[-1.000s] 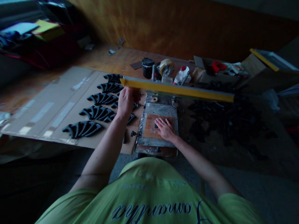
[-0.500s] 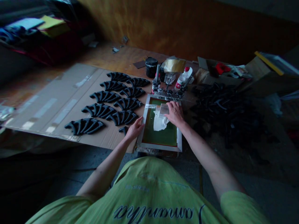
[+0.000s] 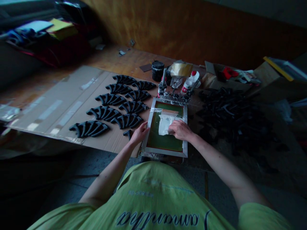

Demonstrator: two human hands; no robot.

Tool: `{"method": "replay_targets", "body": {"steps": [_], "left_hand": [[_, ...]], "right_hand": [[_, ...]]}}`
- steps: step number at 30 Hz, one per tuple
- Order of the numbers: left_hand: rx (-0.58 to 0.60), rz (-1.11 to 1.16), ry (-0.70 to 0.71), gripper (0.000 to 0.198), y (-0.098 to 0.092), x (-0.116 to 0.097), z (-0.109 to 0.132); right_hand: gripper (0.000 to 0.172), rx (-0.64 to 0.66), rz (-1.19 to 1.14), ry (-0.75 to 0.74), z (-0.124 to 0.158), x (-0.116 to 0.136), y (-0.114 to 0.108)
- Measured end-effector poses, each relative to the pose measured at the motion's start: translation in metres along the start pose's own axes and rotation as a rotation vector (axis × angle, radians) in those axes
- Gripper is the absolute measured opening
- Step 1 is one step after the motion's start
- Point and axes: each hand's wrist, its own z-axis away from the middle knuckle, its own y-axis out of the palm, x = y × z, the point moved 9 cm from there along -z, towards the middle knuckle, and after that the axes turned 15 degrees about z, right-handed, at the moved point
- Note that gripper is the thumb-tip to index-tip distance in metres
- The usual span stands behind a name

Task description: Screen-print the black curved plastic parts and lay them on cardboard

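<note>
A silver screen-printing frame (image 3: pixel 165 152) with green mesh (image 3: pixel 159 142) lies in front of me. White ink (image 3: pixel 164 126) covers the middle of the mesh. A flat squeegee with a light brown edge (image 3: pixel 169 112) lies just above the ink. My left hand (image 3: pixel 140 132) grips the frame's left rim, its fingers on the edge. My right hand (image 3: pixel 181 130) is over the mesh with its fingers closed at the right side of the ink; what they hold is hidden. Behind the frame stands a metal hinge clamp (image 3: pixel 174 95).
Curved black parts (image 3: pixel 90 128) lie in fanned rows on the cardboard (image 3: pixel 59 102) at left. A dark heap of similar parts (image 3: pixel 230 111) lies at right. Behind are a black tub (image 3: pixel 157 71), a tape roll (image 3: pixel 181 69), a red-capped bottle (image 3: pixel 189 82) and an open carton (image 3: pixel 211 78).
My right hand has moved down toward me from the squeegee to the lower right of the white ink, its fingers drawn together. My left hand stays at the frame's left rim.
</note>
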Motion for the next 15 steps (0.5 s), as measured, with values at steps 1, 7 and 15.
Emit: {"method": "replay_targets", "body": {"steps": [1,7,15], "left_hand": [[0.001,0.01,0.001,0.064,0.0,-0.001,0.0],[-0.034,0.168,-0.056,0.067,-0.002,-0.002,0.004],[0.042,0.397,-0.096,0.082,-0.001,-0.03,0.012]], "right_hand": [[0.015,-0.029,0.012,0.044,-0.001,-0.002,-0.001],[0.023,-0.137,-0.006,0.023,0.016,0.019,0.008],[0.055,-0.251,-0.108,0.44,-0.035,-0.071,-0.037]]}}
